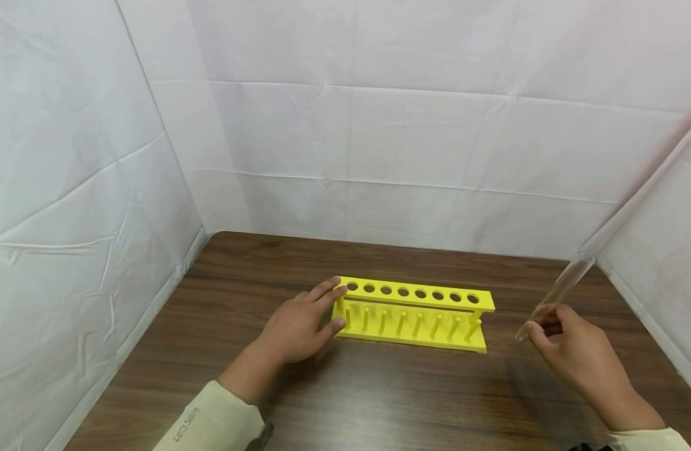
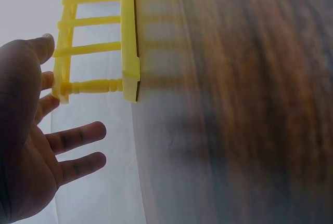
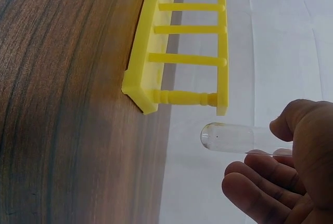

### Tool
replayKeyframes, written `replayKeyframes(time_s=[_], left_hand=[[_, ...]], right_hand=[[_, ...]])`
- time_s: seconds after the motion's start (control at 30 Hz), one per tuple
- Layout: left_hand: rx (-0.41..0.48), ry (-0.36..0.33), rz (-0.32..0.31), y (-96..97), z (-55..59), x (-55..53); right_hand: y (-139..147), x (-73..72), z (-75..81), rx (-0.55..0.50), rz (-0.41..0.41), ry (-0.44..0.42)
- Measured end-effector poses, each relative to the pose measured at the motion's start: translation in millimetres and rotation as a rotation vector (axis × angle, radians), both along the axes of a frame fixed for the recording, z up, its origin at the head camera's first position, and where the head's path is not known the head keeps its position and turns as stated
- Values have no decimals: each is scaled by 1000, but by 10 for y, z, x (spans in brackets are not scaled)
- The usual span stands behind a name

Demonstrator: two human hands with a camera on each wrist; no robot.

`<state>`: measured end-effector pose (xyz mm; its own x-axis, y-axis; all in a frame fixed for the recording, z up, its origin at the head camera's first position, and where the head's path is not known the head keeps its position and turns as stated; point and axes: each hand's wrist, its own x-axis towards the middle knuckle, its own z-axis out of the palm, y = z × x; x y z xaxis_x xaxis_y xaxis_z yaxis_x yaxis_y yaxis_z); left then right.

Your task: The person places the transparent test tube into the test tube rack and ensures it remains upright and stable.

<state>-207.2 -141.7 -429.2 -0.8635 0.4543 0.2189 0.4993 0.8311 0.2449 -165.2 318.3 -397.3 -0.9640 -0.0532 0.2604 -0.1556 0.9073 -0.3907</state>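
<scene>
A yellow test tube rack [image 1: 415,342] stands on the wooden table, with a row of round holes along its top plate and upright pegs below. My left hand [image 1: 302,326] rests on the rack's left end, fingers fairly straight and spread; in the left wrist view its thumb and two fingers [image 2: 48,103] meet the top plate, while the other two fingers extend apart from it. To the right of the rack, my right hand [image 1: 579,351] pinches a clear glass test tube [image 1: 567,280] near its rounded bottom. The tube is tilted, its open end up and to the right, apart from the rack.
The dark wooden table [image 1: 379,401] lies beneath both hands. White sheeting [image 1: 351,144] hangs behind the table and along its left and right sides. Light sleeves [image 1: 210,419] cover both forearms.
</scene>
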Motion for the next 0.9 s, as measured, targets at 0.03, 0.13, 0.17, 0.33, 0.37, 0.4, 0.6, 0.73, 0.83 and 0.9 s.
replayKeyframes(time_s=[0.03,0.13,0.17,0.33,0.37,0.4,0.6,0.73,0.83,0.9], left_hand=[[1,-1,1,2,4,3],[2,1,1,5,11,9],[2,0,1,5,14,12],[2,-1,-1,-3,9,9],[3,-1,-2,-5,4,4],[2,0,-2,-6,1,1],[2,6,-4,-9,1,0],[1,4,-8,-9,8,11],[4,5,-12,-9,8,14],[5,6,-12,-10,9,15]], right_hand=[[4,-2,3,-1,0,-5],[8,-11,16,-1,3,-16],[10,-16,21,-1,6,-19],[-4,-29,50,3,9,-7],[-7,-31,54,4,8,-1],[-13,-32,58,6,5,10],[-31,-58,82,3,9,50],[-44,-64,102,3,14,50],[-56,-66,120,0,17,49],[-64,-69,135,-9,22,46]])
